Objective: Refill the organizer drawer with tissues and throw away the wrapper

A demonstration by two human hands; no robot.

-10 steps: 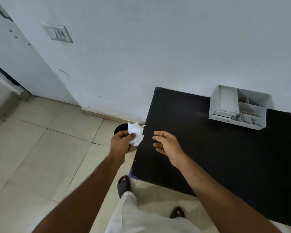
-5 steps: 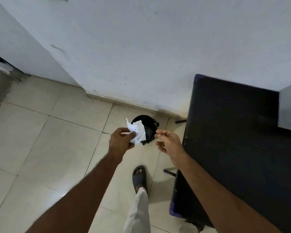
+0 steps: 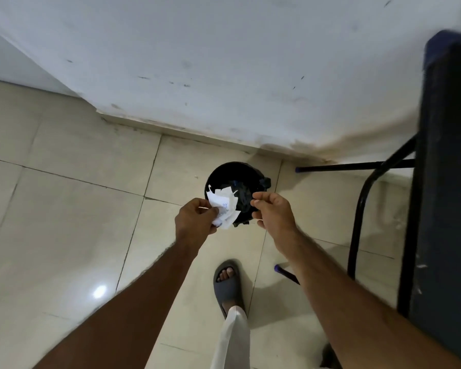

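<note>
Cream tiles (image 3: 64, 222) covered the floor from the left edge, with dark grout lines and a bright glare spot near the lower left, and a scuffed white wall (image 3: 224, 62) rose behind them. The left hand (image 3: 196, 218) reached forward from the lower left, its grip clamped on a crumpled white wrapper (image 3: 224, 209) with faint blue print; the thumb pressed the paper against the curled fingers. The wrapper was held in front of the near rim of a small round black bin (image 3: 232, 174) that stood on the floor close to the wall, lined with a dark bag. Just right of the wrapper, the right hand (image 3: 273, 211) hovered over the bin's near-right edge, its grip loose and apart, fingers half curled and holding nothing. Below the hands, a foot in a grey slide sandal (image 3: 226, 284) stood on the tiles, with a pale trouser leg (image 3: 232, 339) under it. At the far right, the dark edge of the desk (image 3: 447, 182) ran down the view, its black metal legs (image 3: 357, 222) with blue end caps reaching toward the wall.
</note>
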